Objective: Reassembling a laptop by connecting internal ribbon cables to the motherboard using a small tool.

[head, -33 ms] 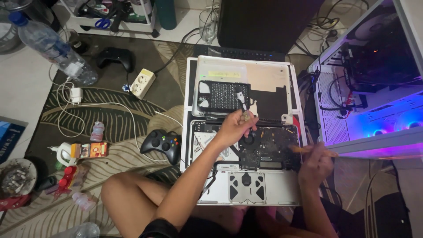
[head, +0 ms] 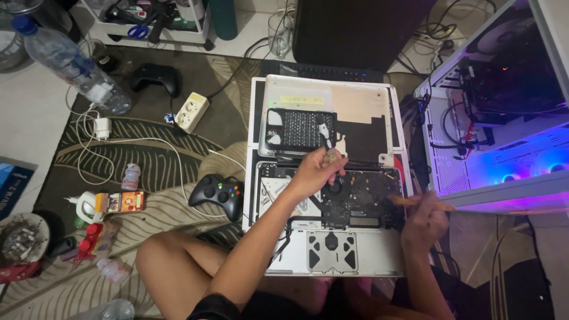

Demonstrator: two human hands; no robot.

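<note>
My right hand [head: 424, 222] hangs at the opened laptop's [head: 332, 261] right edge, fingers pinched around a thin orange-tipped brush [head: 428, 204] that points left over the dark circuit board [head: 361, 198]. Further out, my left hand [head: 317, 172] rests over the board's upper left, fingertips closed on a small pale part [head: 332, 156] I cannot identify. Beyond lies the removed bottom cover [head: 349, 104]. A black game controller [head: 218, 194] sits on the rug at left.
</note>
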